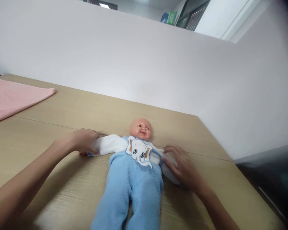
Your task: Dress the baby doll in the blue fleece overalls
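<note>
A baby doll (140, 129) lies on its back on the table, head toward the wall. It wears light blue fleece overalls (134, 182) with an elephant face (140, 151) on the bib, over a white long-sleeved top. My left hand (85, 140) is closed around the cuff end of the sleeve (111, 143) stretched out to the left, hiding part of the cuff. On the other side, my right hand (179, 164) rests against the second white sleeve (169, 172), thumb and fingers apart and slightly blurred. The doll's feet are outside the view.
A folded pink cloth (16, 95) lies at the left on the wooden table (86, 108). Behind the table rises a white wall (124, 60). The table's right edge slants toward a dark, blurred object (270, 172).
</note>
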